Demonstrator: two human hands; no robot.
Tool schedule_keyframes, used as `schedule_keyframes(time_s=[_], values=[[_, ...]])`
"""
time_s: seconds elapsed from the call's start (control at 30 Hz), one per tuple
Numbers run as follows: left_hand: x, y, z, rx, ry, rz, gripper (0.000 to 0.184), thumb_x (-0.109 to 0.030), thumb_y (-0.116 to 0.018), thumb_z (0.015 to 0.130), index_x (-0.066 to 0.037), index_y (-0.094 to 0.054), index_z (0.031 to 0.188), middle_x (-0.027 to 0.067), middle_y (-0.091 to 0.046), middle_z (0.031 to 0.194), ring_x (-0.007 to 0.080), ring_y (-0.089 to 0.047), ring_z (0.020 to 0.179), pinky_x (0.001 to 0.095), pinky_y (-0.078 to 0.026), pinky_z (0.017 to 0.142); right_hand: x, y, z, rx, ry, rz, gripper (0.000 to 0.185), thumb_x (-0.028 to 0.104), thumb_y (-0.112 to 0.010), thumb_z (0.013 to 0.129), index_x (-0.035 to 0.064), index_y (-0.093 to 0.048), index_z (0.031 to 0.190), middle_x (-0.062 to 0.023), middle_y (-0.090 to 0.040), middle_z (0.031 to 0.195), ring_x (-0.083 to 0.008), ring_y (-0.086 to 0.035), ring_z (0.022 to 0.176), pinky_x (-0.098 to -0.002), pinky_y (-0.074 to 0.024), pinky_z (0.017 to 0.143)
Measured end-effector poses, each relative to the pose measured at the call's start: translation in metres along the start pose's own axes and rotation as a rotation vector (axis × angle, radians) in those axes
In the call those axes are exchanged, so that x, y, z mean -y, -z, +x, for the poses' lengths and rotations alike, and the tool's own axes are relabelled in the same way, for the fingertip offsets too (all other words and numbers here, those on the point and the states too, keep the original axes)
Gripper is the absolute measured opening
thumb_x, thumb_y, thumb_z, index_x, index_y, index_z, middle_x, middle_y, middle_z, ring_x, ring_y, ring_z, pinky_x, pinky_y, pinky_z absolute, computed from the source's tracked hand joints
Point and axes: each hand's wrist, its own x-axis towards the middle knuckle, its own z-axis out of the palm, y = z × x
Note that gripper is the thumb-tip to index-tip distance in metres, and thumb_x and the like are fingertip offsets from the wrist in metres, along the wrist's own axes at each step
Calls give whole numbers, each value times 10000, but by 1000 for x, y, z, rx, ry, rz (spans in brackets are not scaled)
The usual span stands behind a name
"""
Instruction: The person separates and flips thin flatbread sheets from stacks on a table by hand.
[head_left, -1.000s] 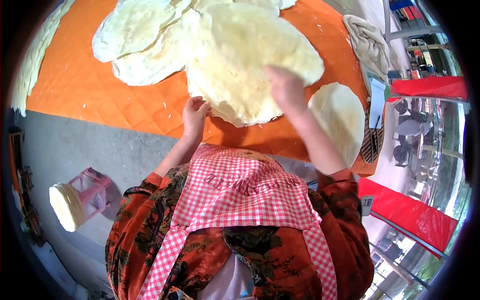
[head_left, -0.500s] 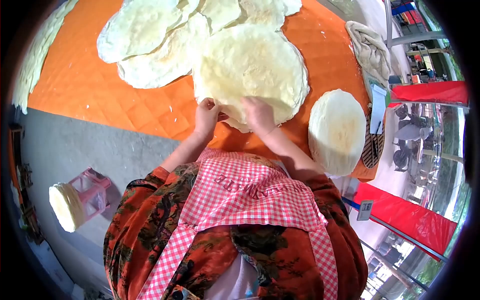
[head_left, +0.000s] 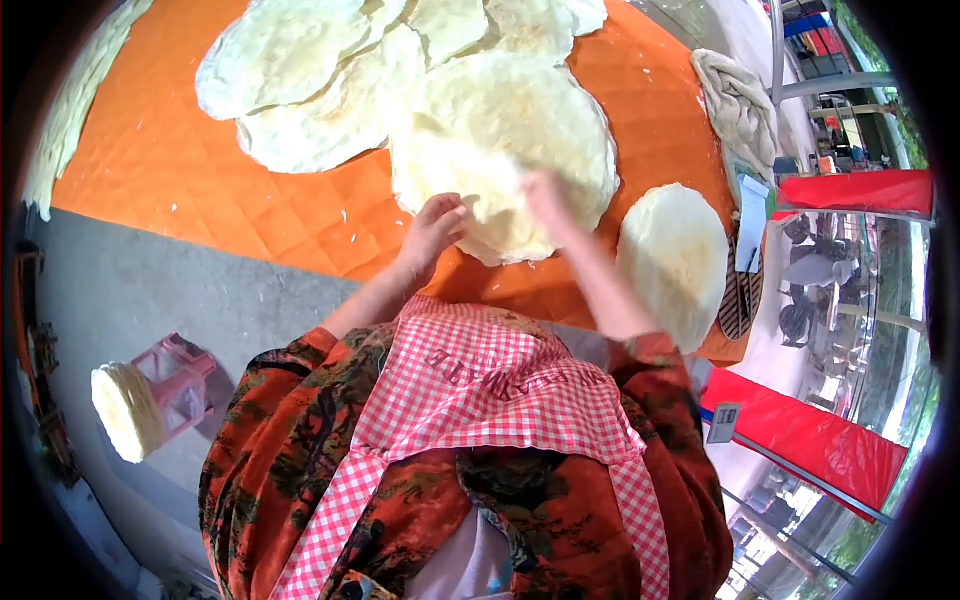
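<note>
Thin pale round sheets lie in a pile (head_left: 520,120) on an orange cloth (head_left: 290,215). My left hand (head_left: 436,232) is at the near left edge of the pile, its fingers curled together; what they hold, if anything, is too small to tell. Over the right part of the pile, my right hand (head_left: 548,208) is smeared by motion, and its fingers cannot be made out. A blurred pale edge shows between the two hands. To the right of my right arm lies a separate stack of oval sheets (head_left: 673,262).
More overlapping sheets (head_left: 285,60) spread at the far left. A crumpled grey towel (head_left: 738,105) and a white paper (head_left: 753,222) lie along the right edge. On the floor at the left, a pink stool (head_left: 180,385) stands beside a round pale stack (head_left: 127,412).
The large sheet raised earlier now lies lower on the pile. My right hand came in beside my left, then moved back right and away. My left hand has shifted slightly right.
</note>
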Motion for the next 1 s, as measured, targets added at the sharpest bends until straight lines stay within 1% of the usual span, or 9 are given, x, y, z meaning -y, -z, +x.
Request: schedule_keyframes(time_s=[0.07,0.13,0.17,0.23,0.27,0.33,0.47,0.57,1.0], values=[[4,3,-2,-2,-1,169,365,-112,-557,913,-55,-458,1260,62,-569,1139,199,-557,1054,336,-447,939,42,79,19,-164,111,-257,164,45,-554,822,9,-682,919,-217,-647,793,-309,-648,739,-379,-492,640],[7,9,1,-106,-104,314,418,-76,-566,886,-26,-440,1282,88,-562,1116,187,-566,999,307,-474,873,61,131,25,-449,509,-227,228,84,-539,808,97,-707,962,-190,-643,769,-360,-630,713,-446,-506,630],[17,20,6,-190,-194,420,425,-62,-564,878,-20,-438,1282,95,-558,1110,185,-569,983,304,-480,857,88,150,8,-484,510,-325,253,74,-542,791,118,-709,976,-182,-648,778,-350,-631,706,-438,-506,618],[18,24,11,-395,-372,613,449,-19,-556,860,18,-419,1285,117,-548,1079,186,-577,919,290,-500,804,92,142,-9,-536,665,-377,229,66,-535,777,109,-703,926,-166,-647,756,-339,-627,692,-434,-498,599],[13,24,12,-354,-295,496,445,-20,-556,862,32,-415,1281,120,-547,1079,191,-578,914,292,-501,804,95,135,-16,-561,742,-403,218,62,-531,770,104,-701,902,-158,-646,745,-334,-625,684,-433,-494,590],[7,25,10,-280,-141,258,439,-23,-555,867,60,-408,1272,126,-544,1081,201,-581,906,295,-503,804,77,88,-28,-471,706,-409,161,51,-510,763,77,-658,821,-136,-634,727,-325,-613,680,-433,-478,569],[-1,4,-5,-241,-30,101,449,-35,-556,878,96,-367,1264,172,-537,1116,251,-606,964,336,-530,848,-11,-9,-26,-113,444,-504,268,-7,-514,765,74,-690,950,-145,-674,884,-329,-638,794,-405,-514,673],[1,0,-3,-220,70,32,373,-55,-533,896,79,-382,1210,196,-537,1109,280,-615,973,356,-537,862,-27,-22,-25,-369,675,-262,181,43,-504,754,79,-649,856,-120,-651,802,-319,-620,732,-414,-492,619],[1,-15,-3,-116,150,-288,291,-14,-445,890,38,-359,1163,171,-537,996,306,-590,979,429,-520,902,-47,-15,-55,-226,634,-388,276,18,-518,773,35,-573,1043,-100,-557,1116,-304,-538,1016,-378,-476,802]])
